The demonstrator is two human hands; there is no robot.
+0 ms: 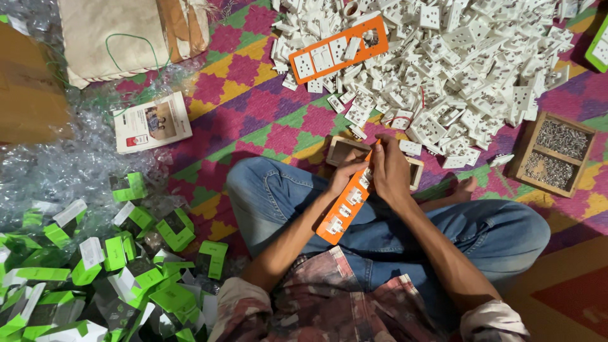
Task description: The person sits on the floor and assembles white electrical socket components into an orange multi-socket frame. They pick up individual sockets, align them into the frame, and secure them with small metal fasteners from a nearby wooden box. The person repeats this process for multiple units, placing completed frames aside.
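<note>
I sit cross-legged on a patterned mat. Both hands hold an orange plastic strip (342, 212) with several white socket modules set in it, slanted over my lap. My left hand (347, 170) grips its upper part from the left. My right hand (391, 170) closes on the top end from the right, fingers pressing a white module there. A second orange strip (339, 47) with white modules lies on the big heap of white socket parts (462, 69) in front of me.
A small wooden tray (340, 149) sits just beyond my hands. A wooden box of screws (552, 154) stands at right. Green and white cartons (107, 266) pile at left, with bubble wrap (57, 158), a leaflet (152, 121) and a sack (120, 31).
</note>
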